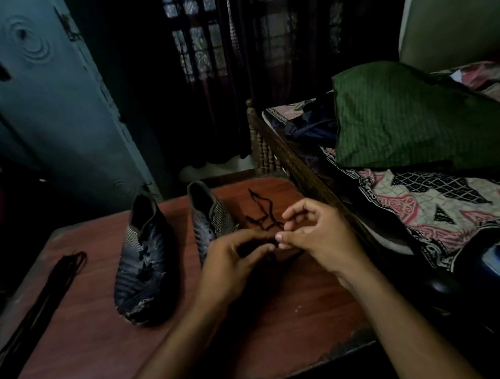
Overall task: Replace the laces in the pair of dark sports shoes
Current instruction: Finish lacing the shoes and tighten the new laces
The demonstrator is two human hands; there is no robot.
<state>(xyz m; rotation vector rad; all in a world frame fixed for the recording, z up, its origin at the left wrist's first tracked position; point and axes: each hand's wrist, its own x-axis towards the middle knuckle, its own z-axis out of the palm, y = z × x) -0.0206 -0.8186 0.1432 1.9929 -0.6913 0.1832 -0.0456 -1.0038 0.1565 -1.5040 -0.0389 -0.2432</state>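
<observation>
Two dark sports shoes stand on a reddish wooden table. The left shoe points toward me, worn at the toe. The right shoe is partly hidden behind my left hand. A thin dark lace lies loose on the table behind my hands and runs into them. My right hand pinches the lace between thumb and fingertips. My left hand's fingers curl round the lace at the right shoe's front. A bundle of dark laces lies at the table's left edge.
A wooden bed frame borders the table on the right, with a patterned sheet and a green pillow. A blue-grey door stands at the left. Dark curtains hang behind the table.
</observation>
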